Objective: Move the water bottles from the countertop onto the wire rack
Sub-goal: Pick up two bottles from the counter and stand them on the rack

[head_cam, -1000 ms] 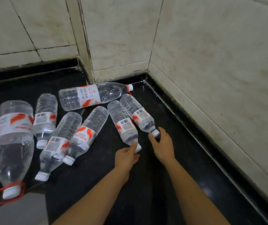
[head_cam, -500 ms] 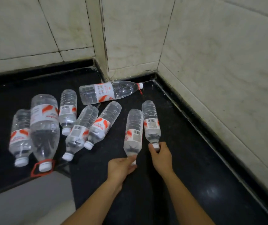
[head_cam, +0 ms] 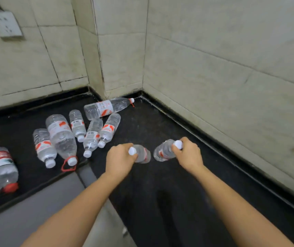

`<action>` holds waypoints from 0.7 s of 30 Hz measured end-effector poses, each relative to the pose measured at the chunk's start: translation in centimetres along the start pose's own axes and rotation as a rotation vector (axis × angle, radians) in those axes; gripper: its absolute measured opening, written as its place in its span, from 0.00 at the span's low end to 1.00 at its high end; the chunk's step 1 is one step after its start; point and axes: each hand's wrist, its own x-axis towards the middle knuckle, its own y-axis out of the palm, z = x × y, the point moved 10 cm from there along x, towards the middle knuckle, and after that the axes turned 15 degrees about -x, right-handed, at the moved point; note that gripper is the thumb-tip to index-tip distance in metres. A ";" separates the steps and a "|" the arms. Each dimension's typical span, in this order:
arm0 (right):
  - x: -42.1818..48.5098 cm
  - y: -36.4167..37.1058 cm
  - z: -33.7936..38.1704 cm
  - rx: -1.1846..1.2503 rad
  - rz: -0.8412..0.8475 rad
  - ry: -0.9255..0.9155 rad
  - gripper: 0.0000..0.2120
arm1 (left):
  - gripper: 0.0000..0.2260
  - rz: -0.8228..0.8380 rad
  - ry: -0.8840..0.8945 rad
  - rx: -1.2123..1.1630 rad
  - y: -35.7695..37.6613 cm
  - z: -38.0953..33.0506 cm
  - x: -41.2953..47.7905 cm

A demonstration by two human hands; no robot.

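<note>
Black desk (head_cam: 160, 122), tiled walls running along its back and right edges.

Left hand (head_cam: 119, 158): fingers curled tight round the neck of 1 small clear water bottle, the left bottle (head_cam: 142, 155). Its white cap pokes out beside the knuckles.

Right hand (head_cam: 189, 155): fingers wrapped the same way round the neck of the right bottle (head_cam: 163, 152), white cap showing at the top of the fist.

Both held bottles are tilted, caps up toward the camera and bases pointing down at the desk. Cannot tell whether the bases touch it. The 2 sit near each other but apart, mid-desk, closer to the right edge than the other bottles.

Toward the left edge, a cluster (head_cam: 92, 134) of 5 bottles lies on its sides, packed close, caps toward the front edge. 4 are small; 1 is a large bottle (head_cam: 61, 138) with a red ring at the neck.

A long bottle (head_cam: 107, 108) lies crosswise at the back corner, cap toward the right wall.

At the far left edge lies a red-capped bottle (head_cam: 0, 168), blurred.

Wall socket (head_cam: 5, 24) on the back wall, upper left.
</note>
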 end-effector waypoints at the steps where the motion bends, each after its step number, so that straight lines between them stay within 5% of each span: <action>1: -2.0 -1.1 -0.5 -0.022 -0.015 0.001 0.13 | 0.03 0.035 0.050 0.030 0.3 -1.1 -1.4; 4: -9.2 -3.5 -3.2 -0.044 -0.027 0.038 0.12 | 0.19 0.118 0.111 0.058 1.3 -3.3 -6.8; 11: -27.2 -9.6 -12.5 -0.016 -0.022 0.234 0.12 | 0.20 0.314 0.243 -0.119 4.0 -8.4 -21.1; 15: -36.7 -14.7 -17.3 0.022 -0.081 0.346 0.12 | 0.08 0.502 0.341 -0.195 7.0 -14.4 -29.4; 21: -49.1 -23.3 -23.7 0.000 -0.261 0.506 0.12 | 0.13 0.700 0.531 -0.324 11.2 -24.2 -40.7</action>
